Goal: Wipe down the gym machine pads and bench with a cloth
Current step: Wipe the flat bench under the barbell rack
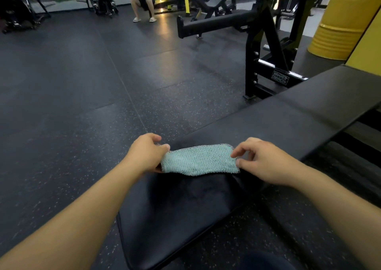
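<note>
A light teal cloth (199, 159) with a dark stitched edge is stretched flat just above the black padded bench (268, 121). My left hand (147, 153) pinches its left end between thumb and fingers. My right hand (260, 160) pinches its right end the same way. The bench pad runs from the lower middle of the view up to the right, with a seam between its near seat section (175, 212) and the longer far section.
A black machine frame (266, 49) stands behind the bench, right of centre. A yellow drum (346, 18) is at the far right. A person (142, 0) crouches at the back. Dark rubber floor (72, 94) spreads out to the left.
</note>
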`<state>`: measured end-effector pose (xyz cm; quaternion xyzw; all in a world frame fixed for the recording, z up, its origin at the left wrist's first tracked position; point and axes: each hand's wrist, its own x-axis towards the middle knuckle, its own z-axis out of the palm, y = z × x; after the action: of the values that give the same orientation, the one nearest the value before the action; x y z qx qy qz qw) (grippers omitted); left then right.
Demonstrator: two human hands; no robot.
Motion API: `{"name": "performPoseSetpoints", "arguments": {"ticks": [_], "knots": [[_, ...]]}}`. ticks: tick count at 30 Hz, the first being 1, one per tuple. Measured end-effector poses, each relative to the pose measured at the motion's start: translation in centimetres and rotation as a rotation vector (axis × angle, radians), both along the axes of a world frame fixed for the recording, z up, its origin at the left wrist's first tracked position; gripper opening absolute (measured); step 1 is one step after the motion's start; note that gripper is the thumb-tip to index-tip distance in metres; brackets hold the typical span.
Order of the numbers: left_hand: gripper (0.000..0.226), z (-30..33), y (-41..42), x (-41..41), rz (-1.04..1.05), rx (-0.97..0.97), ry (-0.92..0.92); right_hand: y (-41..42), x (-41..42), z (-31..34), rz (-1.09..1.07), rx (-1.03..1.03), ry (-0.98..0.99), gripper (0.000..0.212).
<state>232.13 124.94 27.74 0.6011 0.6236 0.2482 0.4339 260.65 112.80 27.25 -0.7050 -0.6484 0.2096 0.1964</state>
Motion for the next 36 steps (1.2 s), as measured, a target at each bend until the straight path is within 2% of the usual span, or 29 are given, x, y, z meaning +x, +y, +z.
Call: {"name": "performPoseSetpoints", "arguments": {"ticks": [1, 5, 10, 12, 14, 16, 18, 20, 22, 24, 27, 28, 31, 33, 36], "knots": [[0.044, 0.6, -0.1, 0.9, -0.027, 0.045, 0.01, -0.1, 0.4, 0.2, -0.032, 0.01, 0.018, 0.011], [0.039, 3.2, -1.4, 6.3, -0.116, 0.073, -0.141, -0.3, 1.4, 0.3, -0.115, 0.035, 0.075, 0.016], [0.046, 4.0, -3.5, 11.4, -0.446, -0.092, -0.122, 0.1, 2.3, -0.2, -0.22, 0.046, 0.084, 0.019], [0.034, 3.7, -2.9, 11.2, -0.441, -0.055, -0.114, 0.3, 2.4, -0.6, -0.246, 0.031, 0.095, 0.019], [0.024, 2.9, -1.5, 9.8, -0.344, 0.105, -0.014, 0.6, 2.1, -1.1, -0.238, 0.016, 0.084, 0.016], [0.022, 1.8, 0.0, 8.0, -0.335, 0.269, 0.257, 1.2, 1.7, -1.4, -0.195, 0.027, 0.055, 0.01], [0.032, 0.6, 0.7, 6.6, -0.424, 0.318, 0.462, 2.3, 0.9, -1.4, -0.133, 0.011, 0.035, 0.027], [0.045, -0.4, 0.8, 6.0, -0.531, 0.307, 0.546, 3.6, 0.1, -1.1, -0.072, -0.057, -0.021, 0.048], [0.047, -1.2, 0.8, 6.0, -0.616, 0.304, 0.611, 4.8, -0.6, -0.9, -0.003, -0.158, -0.167, 0.059], [0.039, -1.6, 1.0, 6.1, -0.656, 0.33, 0.639, 5.5, -0.8, -0.8, 0.049, -0.221, -0.261, 0.051], [0.018, -1.1, 1.3, 6.1, -0.663, 0.379, 0.57, 5.5, -0.5, -0.8, 0.105, -0.158, -0.273, 0.015], [0.014, -0.9, 1.3, 6.0, -0.656, 0.391, 0.525, 5.3, -0.2, -0.8, 0.122, -0.13, -0.251, 0.013], [0.012, -0.1, 0.7, 4.8, -0.675, 0.51, 0.453, 3.8, 0.4, -0.2, 0.164, -0.005, -0.199, 0.019], [0.014, -0.1, -0.1, 3.7, -0.803, 0.603, 0.495, 2.4, 1.0, -0.2, 0.242, 0.069, -0.261, 0.023], [0.026, -0.9, -1.6, 2.1, -0.969, 0.587, 0.548, 0.7, 1.5, -0.9, 0.336, 0.039, -0.318, 0.033]]}}
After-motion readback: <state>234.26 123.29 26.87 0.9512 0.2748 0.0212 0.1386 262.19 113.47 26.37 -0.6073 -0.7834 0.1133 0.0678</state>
